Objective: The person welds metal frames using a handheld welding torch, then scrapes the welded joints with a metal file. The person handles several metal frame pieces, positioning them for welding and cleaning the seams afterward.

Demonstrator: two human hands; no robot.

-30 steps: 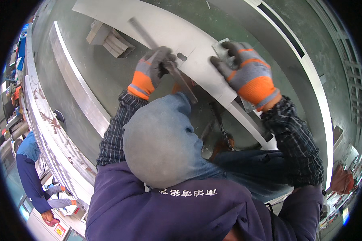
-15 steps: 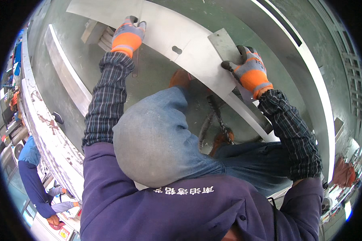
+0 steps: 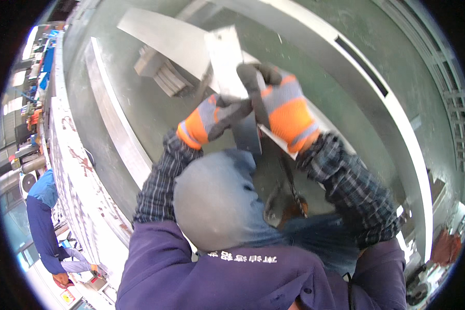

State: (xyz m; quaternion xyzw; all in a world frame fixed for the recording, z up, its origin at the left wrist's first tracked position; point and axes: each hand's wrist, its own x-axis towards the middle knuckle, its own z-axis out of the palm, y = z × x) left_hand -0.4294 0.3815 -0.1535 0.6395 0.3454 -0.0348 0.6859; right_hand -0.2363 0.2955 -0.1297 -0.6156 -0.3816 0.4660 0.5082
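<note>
Both my hands, in grey and orange work gloves with dark palms, meet in front of my knee. My right hand [image 3: 281,106] is closed round the side of a small shiny metal plate [image 3: 226,59] with a hole near its far end. My left hand [image 3: 212,119] pinches near the plate's lower end, its fingertips against the right hand's. Below the fingers a darker grey flat piece [image 3: 247,135] shows; whether it joins the plate I cannot tell. Behind lies a long silver metal panel [image 3: 165,39], partly hidden by the plate and my hands.
Stacked blocks [image 3: 163,72] stand near the panel's left part. A long metal strip [image 3: 116,113] lies to the left, a large slotted metal profile [image 3: 392,103] to the right. Beyond a white, worn-surfaced bench [image 3: 82,175], another person [image 3: 44,232] bends at the far left.
My right hand has brought the small plate leftward off the long panel. My left hand has left the panel and come in to the plate. The view has shifted.
</note>
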